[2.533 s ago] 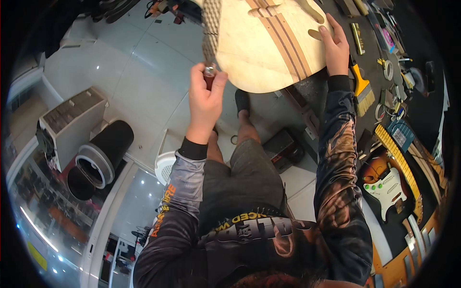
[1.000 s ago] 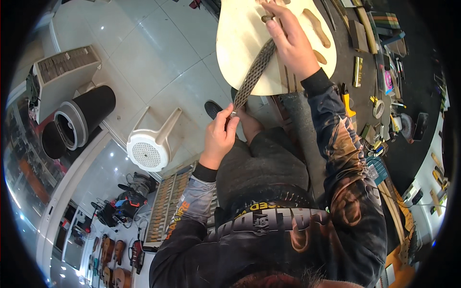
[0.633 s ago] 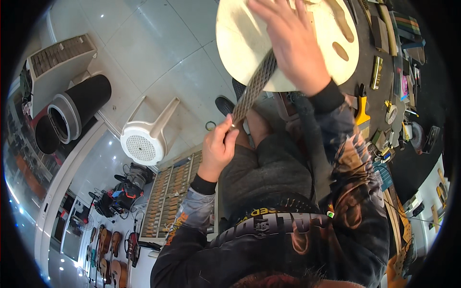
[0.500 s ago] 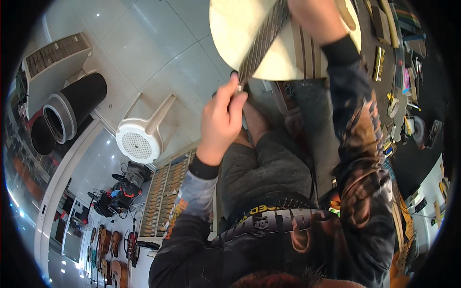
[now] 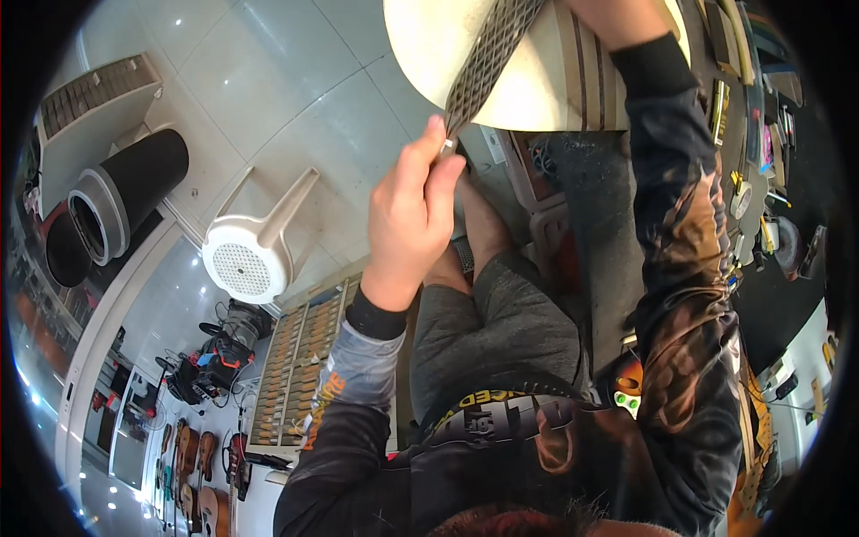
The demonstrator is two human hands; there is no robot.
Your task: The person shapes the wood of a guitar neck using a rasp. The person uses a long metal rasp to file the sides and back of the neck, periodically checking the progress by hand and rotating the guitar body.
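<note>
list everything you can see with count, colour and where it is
Pale wooden guitar body with dark stripes: one, cream, top centre
Diamond-patterned metal rasp: one, dark grey, across the guitar body in view
Glossy tiled floor: one, pale grey, upper left
Round-seated plastic stool: one, white, left of centre
Cylindrical bin with grey rim: one, black, left
Rack with rows of pieces: one, tan, lower left
Wooden string instruments: several, brown, bottom left
Worktable: one, black, right
Ring-shaped roll: one, whitish, on the worktable
Shorts: one pair, dark grey, centre
Left hand: one, bare, centre, gripping the rasp's near end
Right hand: one, bare, top edge, partly out of frame
</note>
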